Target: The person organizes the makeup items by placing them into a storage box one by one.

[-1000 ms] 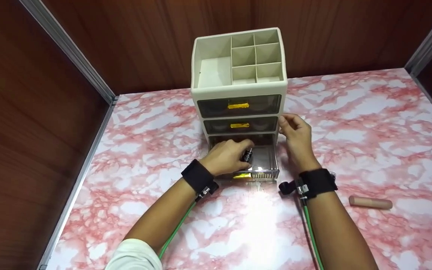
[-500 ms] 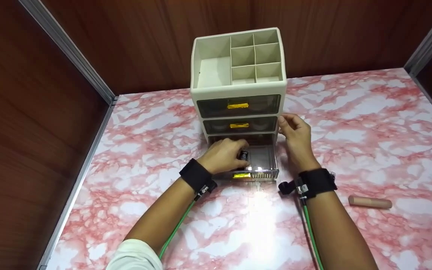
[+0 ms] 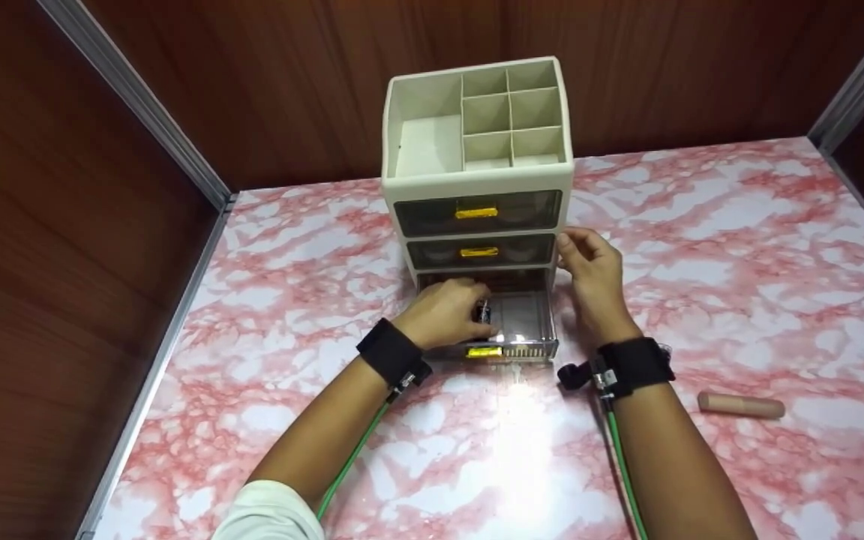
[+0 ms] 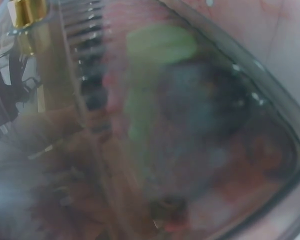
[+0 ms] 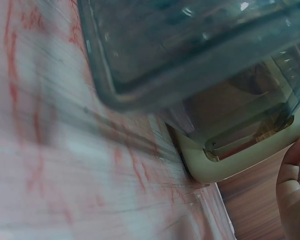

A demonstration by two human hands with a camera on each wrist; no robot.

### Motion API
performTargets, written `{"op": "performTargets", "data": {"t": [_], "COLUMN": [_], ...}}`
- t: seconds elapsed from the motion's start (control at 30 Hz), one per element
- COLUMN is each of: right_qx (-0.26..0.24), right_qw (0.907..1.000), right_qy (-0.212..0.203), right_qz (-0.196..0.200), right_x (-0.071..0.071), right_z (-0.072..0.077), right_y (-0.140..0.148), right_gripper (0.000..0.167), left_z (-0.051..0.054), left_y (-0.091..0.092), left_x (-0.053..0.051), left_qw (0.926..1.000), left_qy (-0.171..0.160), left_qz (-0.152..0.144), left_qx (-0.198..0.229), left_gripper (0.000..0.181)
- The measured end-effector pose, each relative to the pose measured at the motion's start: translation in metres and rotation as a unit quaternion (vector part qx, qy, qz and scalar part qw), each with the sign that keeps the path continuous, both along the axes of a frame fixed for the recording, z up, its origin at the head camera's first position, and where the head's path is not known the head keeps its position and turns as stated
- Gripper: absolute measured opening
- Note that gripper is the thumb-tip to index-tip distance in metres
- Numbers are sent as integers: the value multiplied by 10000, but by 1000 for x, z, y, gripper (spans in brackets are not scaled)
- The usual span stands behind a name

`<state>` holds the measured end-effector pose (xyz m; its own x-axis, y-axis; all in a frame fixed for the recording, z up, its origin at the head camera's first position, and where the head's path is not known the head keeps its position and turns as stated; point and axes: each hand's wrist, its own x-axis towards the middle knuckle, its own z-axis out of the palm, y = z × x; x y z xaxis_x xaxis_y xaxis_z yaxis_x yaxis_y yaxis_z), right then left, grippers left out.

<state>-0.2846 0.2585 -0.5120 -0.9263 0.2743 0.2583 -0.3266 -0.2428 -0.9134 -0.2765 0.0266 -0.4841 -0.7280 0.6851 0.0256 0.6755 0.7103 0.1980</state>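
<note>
A cream drawer cabinet (image 3: pixel 477 181) stands against the back wall, its clear bottom drawer (image 3: pixel 529 319) pulled out. My left hand (image 3: pixel 441 313) reaches into that drawer and holds a small black item with white markings (image 3: pixel 484 313) between thumb and fingers; its kind is unclear because the hand covers much of it. At the cabinet's right side, my right hand (image 3: pixel 595 276) rests with bent fingers, the thumb against the front edge. The right wrist view shows this thumb (image 5: pixel 294 160) by the cream frame. Blurred, the drawer front with its gold handle (image 4: pixel 27 12) fills the left wrist view.
A pinkish-beige tube (image 3: pixel 741 405) lies on the marbled table (image 3: pixel 312 262) right of the right forearm. Two upper drawers with yellow handles (image 3: pixel 476 213) are closed. The cabinet top has open compartments (image 3: pixel 432 142). Brown panels (image 3: pixel 289 82) enclose the table.
My left hand has shifted slightly left inside the drawer, and the black item has moved left with it. My right hand and the cabinet stay where they were.
</note>
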Motion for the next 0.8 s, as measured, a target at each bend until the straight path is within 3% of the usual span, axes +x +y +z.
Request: {"op": "performTargets", "data": {"t": [0.27,0.8], "right_qx": [126,182], "right_qw": [9999,9998], "right_qy": [-39,-93], "right_qz": [-30,-21], "right_x": [1,1], "right_z": [1,-1], "right_y": [0,2], "right_gripper": [24,28], "left_z": [1,3], "left_y": [-2,-4], "left_x": [1,2], "left_qw": [9995,9986], "left_qy": [148,13], "left_qz": [66,74], "left_qx": [-259,-522], "left_gripper": [61,57]}}
